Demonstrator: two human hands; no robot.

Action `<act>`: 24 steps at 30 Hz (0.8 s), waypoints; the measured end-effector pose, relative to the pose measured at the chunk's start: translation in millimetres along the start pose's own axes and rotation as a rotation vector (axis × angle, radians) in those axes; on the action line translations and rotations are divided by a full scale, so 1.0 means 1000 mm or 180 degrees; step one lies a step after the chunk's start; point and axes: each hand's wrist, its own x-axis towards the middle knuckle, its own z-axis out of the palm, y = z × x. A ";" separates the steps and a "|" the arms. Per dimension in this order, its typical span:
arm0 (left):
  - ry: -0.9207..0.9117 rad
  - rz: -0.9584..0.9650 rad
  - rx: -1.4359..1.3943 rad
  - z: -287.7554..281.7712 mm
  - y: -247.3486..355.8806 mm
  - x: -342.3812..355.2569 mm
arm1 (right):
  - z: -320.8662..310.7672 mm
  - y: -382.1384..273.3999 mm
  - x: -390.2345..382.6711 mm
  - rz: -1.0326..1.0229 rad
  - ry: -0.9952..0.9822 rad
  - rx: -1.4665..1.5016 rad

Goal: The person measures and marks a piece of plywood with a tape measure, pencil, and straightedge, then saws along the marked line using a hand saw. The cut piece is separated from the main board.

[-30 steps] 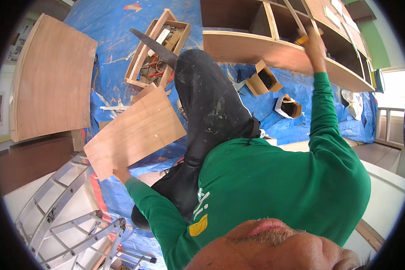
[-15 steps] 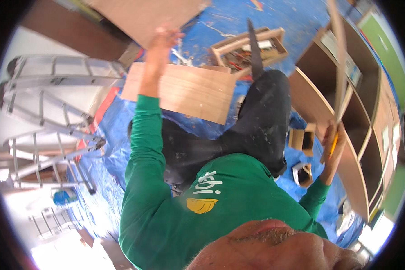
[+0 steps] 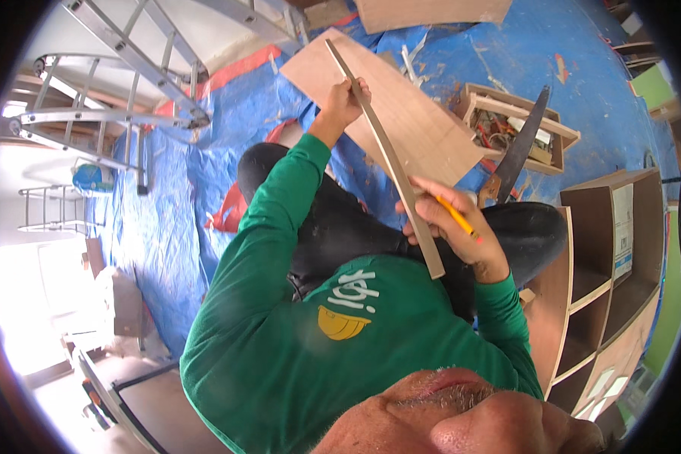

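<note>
A long thin wooden strip (image 3: 386,145) slants across my lap. Near its far end, my left hand (image 3: 348,102) is closed around it. Lower down, my right hand (image 3: 454,223) grips the same strip and also keeps a yellow pencil (image 3: 455,213) between its fingers. Beneath and beyond the strip lies a flat plywood board (image 3: 424,121) on the blue sheet. A handsaw (image 3: 523,144) with a dark blade and wooden handle rests beside my right knee, its blade pointing away.
An open wooden toolbox (image 3: 556,155) with assorted tools stands beyond the saw. On the right is a wooden shelf unit (image 3: 567,280) with compartments. Aluminium ladders (image 3: 132,64) stand at the left. Another wooden panel (image 3: 431,13) lies at the far edge; blue sheeting (image 3: 178,189) covers the floor.
The wooden strip has come from the right side to across my lap. My left hand, empty before, now grips its far part. The view has turned toward the left.
</note>
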 end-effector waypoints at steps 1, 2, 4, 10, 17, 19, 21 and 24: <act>0.0015 0.0016 -0.0051 -0.010 0.003 0.000 | 0.005 -0.005 0.003 -0.0077 -0.0047 -0.0006; 0.0204 -0.0044 -0.0125 -0.014 0.006 -0.001 | 0.011 -0.010 0.006 0.0019 -0.0110 -0.0011; 0.0042 0.0158 0.0160 -0.011 0.012 -0.005 | 0.020 -0.021 0.012 -0.0162 -0.0360 0.0080; 0.0010 0.0179 0.0641 0.007 0.021 -0.021 | 0.033 -0.050 0.027 -0.0493 -0.0153 -0.0194; -0.0295 0.0369 0.0706 0.000 0.037 -0.008 | 0.034 -0.065 0.038 -0.0812 0.0025 -0.0214; -0.0163 0.0493 0.0828 0.002 0.038 -0.005 | 0.038 -0.067 0.040 -0.0880 0.0075 -0.0225; -0.0305 0.0530 0.0587 0.006 0.038 -0.003 | 0.041 -0.068 0.040 -0.0898 0.0242 -0.0091; -0.0085 0.0704 0.0584 0.008 0.034 0.000 | 0.044 -0.070 0.038 -0.0816 0.0513 0.0239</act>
